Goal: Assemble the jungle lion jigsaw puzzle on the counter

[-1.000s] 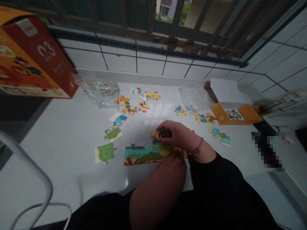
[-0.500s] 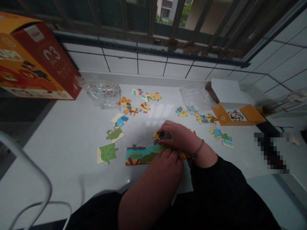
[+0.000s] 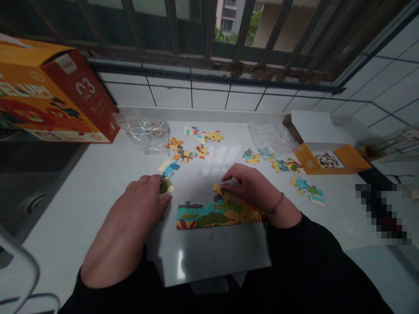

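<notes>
My left hand point(image 3: 131, 216) reaches over the left side of the counter, thumb apart from the fingers, covering part of a green-and-cream puzzle piece point(image 3: 167, 186). Its fingertips are partly hidden. Right of it lies a joined strip of jigsaw puzzle point(image 3: 209, 218) with crocodiles, a hippo and green bushes. At the strip's upper edge, a yellow-and-grey puzzle piece point(image 3: 217, 190) sticks up. My right hand point(image 3: 250, 187) rests over the strip's right part, thumb and forefinger parted beside that piece. A blue-and-cream piece point(image 3: 169, 168) lies just beyond my left hand.
Loose puzzle pieces point(image 3: 185, 155) lie at the back left, others point(image 3: 278, 165) at the back right. A clear bag of pieces point(image 3: 147, 131) leans near a large orange box point(image 3: 65, 100). An open orange box point(image 3: 352, 157) and a plastic bag point(image 3: 270, 133) stand at the right.
My left hand has left the puzzle strip and moved left over the green pieces. My right hand's fingers have parted at the yellow-and-grey piece. The view has shifted slightly.
</notes>
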Demonstrator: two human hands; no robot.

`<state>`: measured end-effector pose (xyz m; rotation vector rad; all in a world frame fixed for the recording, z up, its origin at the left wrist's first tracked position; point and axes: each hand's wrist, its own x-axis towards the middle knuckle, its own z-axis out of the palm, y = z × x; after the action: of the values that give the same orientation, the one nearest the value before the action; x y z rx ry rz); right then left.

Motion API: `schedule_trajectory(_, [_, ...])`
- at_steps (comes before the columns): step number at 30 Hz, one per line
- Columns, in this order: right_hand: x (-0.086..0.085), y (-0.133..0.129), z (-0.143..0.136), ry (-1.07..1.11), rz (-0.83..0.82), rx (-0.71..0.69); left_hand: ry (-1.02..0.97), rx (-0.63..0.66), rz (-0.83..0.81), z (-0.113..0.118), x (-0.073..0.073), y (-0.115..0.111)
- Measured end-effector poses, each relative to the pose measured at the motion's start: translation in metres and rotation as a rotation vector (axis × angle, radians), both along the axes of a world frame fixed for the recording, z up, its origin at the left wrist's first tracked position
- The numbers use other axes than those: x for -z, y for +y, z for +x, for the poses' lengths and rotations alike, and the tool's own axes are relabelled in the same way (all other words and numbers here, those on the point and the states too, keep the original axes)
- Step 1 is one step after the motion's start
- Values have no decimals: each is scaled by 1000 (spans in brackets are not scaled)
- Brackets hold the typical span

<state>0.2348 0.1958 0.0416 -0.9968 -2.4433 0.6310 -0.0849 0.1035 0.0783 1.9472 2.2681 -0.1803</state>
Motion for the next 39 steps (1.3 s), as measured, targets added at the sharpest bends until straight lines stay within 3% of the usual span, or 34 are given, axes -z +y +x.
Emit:
schedule_trajectory(7, [-10,-3,0,97,150,243,-51,88,11,-4,10,-2])
schedule_trajectory(13, [-18,13,41,537,254,801,-45,94,10,-3,6,0])
schedule_trajectory(17, [-12,26,70,666,229,959,-27,146,33,3,2,0])
schedule_trajectory(20, [-12,27,67,528,172,900,-43,170,43,7,2,1])
schedule_trajectory(22, [-17,24,51,359,131,773,-53,184,48,8,2,2])
schedule_trajectory(27, [-35,19,-20,-95,92,274,-107,210,13,10,4,2])
schedule_trajectory(29, [-37,23,-52,-212,71,153,-130,213,-4,11,4,2])
schedule_trajectory(34, [-29,50,-115,-377,108,143,-140,214,-5,14,3,0])
schedule_trajectory(39, [-23,70,-138,-462,83,186,-146,228,22,12,7,-4])
